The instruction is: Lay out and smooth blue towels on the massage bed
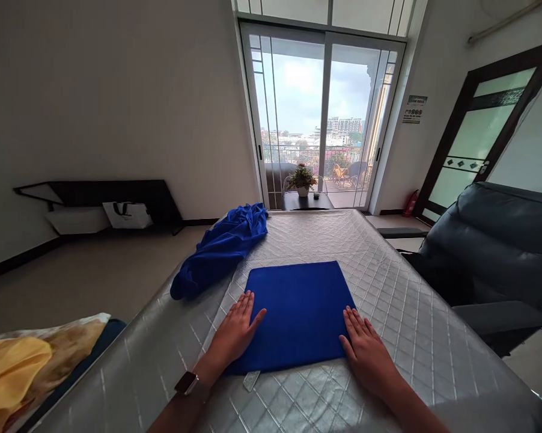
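A blue cloth (300, 316), folded into a flat, near-square shape, lies on the silver quilted cover (388, 288) in front of me. A small pale tag (251, 380) sticks out from its near edge. My left hand (238, 325) rests flat on the cloth's left edge, fingers stretched out, with a watch (187, 383) on the wrist. On the right edge lies my right hand (363, 343), also flat with its fingers stretched. Neither hand grips anything. A crumpled blue cloth (223, 249) lies farther off to the left on the cover.
At the lower left are yellow and brown fabrics (23, 367). A dark armchair (500, 246) stands at the right. Beyond the far edge, a small table (307, 203) holds a potted plant (302, 179). A white bag (127, 215) sits by the left wall.
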A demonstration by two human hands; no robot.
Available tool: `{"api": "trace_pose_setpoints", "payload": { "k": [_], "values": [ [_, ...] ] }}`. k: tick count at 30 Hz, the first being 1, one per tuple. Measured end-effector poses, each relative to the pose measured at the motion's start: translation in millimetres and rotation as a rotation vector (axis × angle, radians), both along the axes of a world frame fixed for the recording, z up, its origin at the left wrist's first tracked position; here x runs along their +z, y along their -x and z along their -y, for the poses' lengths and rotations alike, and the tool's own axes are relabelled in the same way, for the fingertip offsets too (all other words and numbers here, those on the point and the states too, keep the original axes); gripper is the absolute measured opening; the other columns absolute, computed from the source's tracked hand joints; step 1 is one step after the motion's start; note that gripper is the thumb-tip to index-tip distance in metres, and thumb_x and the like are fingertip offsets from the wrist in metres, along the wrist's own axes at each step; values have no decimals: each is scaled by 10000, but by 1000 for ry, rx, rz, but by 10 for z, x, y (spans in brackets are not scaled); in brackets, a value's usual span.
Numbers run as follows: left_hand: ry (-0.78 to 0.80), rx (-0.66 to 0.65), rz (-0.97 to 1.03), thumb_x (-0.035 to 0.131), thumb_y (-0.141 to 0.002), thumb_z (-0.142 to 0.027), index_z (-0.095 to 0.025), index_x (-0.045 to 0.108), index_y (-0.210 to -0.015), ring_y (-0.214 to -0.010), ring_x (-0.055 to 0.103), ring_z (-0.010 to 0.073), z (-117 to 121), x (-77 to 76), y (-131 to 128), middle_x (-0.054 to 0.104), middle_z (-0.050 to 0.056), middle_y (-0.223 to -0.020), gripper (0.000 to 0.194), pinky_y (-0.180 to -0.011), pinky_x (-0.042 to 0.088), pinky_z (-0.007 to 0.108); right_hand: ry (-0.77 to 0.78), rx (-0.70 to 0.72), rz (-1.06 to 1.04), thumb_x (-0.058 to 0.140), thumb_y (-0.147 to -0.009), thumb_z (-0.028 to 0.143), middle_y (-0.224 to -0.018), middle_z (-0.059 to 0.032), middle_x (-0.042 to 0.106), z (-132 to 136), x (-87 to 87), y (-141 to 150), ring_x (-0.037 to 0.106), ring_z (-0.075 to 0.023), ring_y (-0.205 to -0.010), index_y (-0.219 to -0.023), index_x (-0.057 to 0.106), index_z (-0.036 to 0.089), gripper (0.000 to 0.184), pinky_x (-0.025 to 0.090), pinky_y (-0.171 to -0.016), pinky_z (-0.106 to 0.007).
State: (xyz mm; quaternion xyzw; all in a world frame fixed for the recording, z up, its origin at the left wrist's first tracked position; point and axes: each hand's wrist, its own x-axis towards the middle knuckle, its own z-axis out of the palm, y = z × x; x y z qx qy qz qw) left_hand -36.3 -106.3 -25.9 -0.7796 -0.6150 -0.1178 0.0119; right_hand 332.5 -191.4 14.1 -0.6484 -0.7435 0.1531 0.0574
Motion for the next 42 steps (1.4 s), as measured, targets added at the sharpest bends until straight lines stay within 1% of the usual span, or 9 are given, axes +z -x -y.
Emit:
{"api": "trace_pose_setpoints", "payload": {
  "k": [7, 13, 18, 23, 28, 32, 36, 39, 42],
  "values": [
    [-19, 22, 9, 212, -1025, -654, -60, 359, -1577, -1541, 311, 302, -18, -32, -20, 352, 201, -1644, 824, -1251, 305, 503, 55, 40, 66, 234, -1042, 485, -1702, -40, 122, -143, 130, -38, 94, -202, -1585, -1637, 216, 115, 701, 78, -1289, -414],
    [-20, 21, 20, 255, -1032, -618, -109, 356, -1589, -1546, 303, 301, -3, -18, -30, 359, 193, -1647, 761, -1241, 312, 527, 11, 64, 92, 193, -1048, 465, -1709, -73, 148, -720, 362, 48, 110, -207, -1587, -1640, 210, 88, 702, 70, -1278, -415],
    [-58, 10, 6, 274, -1030, -604, -163, 371, -1591, -1535, 332, 297, 13, -8, -14, 433, 156, -1621, 720, -1228, 332, 515, -5, -18, 58, 176, -1053, 463, -1718, -91, 118, -1087, 166, 123, 70, -196, -1591, -1645, 167, 67, 713, 59, -1270, -383],
    [-104, -47, -1, 218, -1033, -615, -228, 394, -1584, -1511, 380, 289, 12, -40, 14, 486, 121, -1593, 696, -1216, 340, 523, -53, -32, 30, 162, -1051, 489, -1721, -68, 109, -1129, -52, 106, 59, -177, -1590, -1649, 153, 84, 722, 34, -1274, -365],
    [-45, 45, -9, 223, -1023, -650, -156, 355, -1596, -1529, 345, 286, -4, -39, 26, 418, 149, -1629, 768, -1247, 293, 519, -48, -21, 19, 156, -1054, 484, -1719, -79, 114, -1127, -33, 99, 73, -193, -1590, -1642, 162, 67, 721, 43, -1278, -382],
    [-43, 107, -30, 235, -1006, -689, -82, 381, -1574, -1532, 332, 318, 1, 101, 4, 385, 193, -1633, 844, -1249, 300, 518, -40, -12, 0, 159, -1055, 475, -1718, -82, 96, -1126, -4, 100, 58, -196, -1591, -1643, 153, 65, 717, 36, -1278, -391],
    [13, 14, -10, 283, -1019, -655, -111, 439, -1551, -1511, 378, 302, 39, 349, -324, 420, 161, -1621, 776, -1230, 360, 475, -42, -17, -12, 162, -1055, 470, -1716, -91, 99, -1117, 11, 106, 56, -194, -1591, -1642, 161, 62, 716, 35, -1276, -389],
    [41, -172, 38, 344, -1022, -634, -191, 462, -1543, -1493, 414, 274, 47, 506, -853, 445, 113, -1613, 694, -1213, 396, 452, -46, -22, -14, 171, -1057, 466, -1715, -92, 115, -1116, 11, 109, 72, -202, -1591, -1642, 167, 65, 710, 42, -1277, -396],
    [14, -317, 97, 363, -1034, -599, -209, 479, -1529, -1489, 422, 256, -12, 566, -1476, 455, 112, -1608, 641, -1212, 402, 438, -60, -21, -11, 183, -1058, 463, -1713, -107, 128, -1121, -12, 100, 88, -220, -1590, -1638, 180, 53, 710, 55, -1277, -410]
  ]
}}
